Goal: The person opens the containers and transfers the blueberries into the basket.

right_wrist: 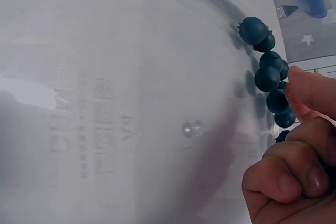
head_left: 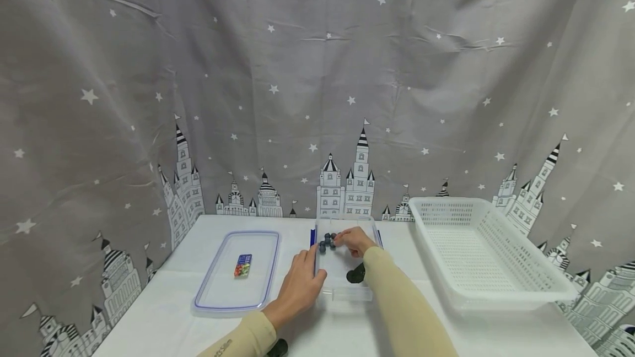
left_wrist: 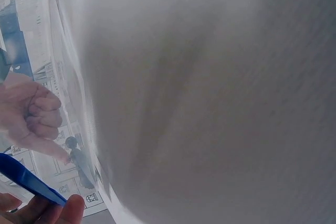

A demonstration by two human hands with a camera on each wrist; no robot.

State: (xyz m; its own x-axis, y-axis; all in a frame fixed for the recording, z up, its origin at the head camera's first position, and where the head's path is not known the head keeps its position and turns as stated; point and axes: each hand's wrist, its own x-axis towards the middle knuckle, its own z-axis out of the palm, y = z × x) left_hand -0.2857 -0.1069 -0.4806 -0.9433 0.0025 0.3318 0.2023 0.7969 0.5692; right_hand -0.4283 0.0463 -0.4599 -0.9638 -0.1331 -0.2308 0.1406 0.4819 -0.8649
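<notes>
A clear lidded-type food container (head_left: 347, 293) with blue side latches stands on the table. Several blueberries (head_left: 323, 247) lie clustered near its far left wall, also seen in the right wrist view (right_wrist: 268, 78). My left hand (head_left: 300, 285) grips the container's left side; in the left wrist view its fingertips (left_wrist: 76, 209) are against a blue latch (left_wrist: 26, 177). Inside the container, my right hand (head_left: 355, 241) has its index finger and thumb at the cluster, pinching a mostly hidden blueberry. Its other fingers (right_wrist: 286, 179) are curled into the palm.
A clear lid with a blue seal (head_left: 218, 285) and a colourful label (head_left: 243, 265) lies left of the container. At the right stands a white perforated basket (head_left: 516, 295). A grey curtain (head_left: 297, 70) with stars and castles hangs behind the white table (head_left: 163, 313).
</notes>
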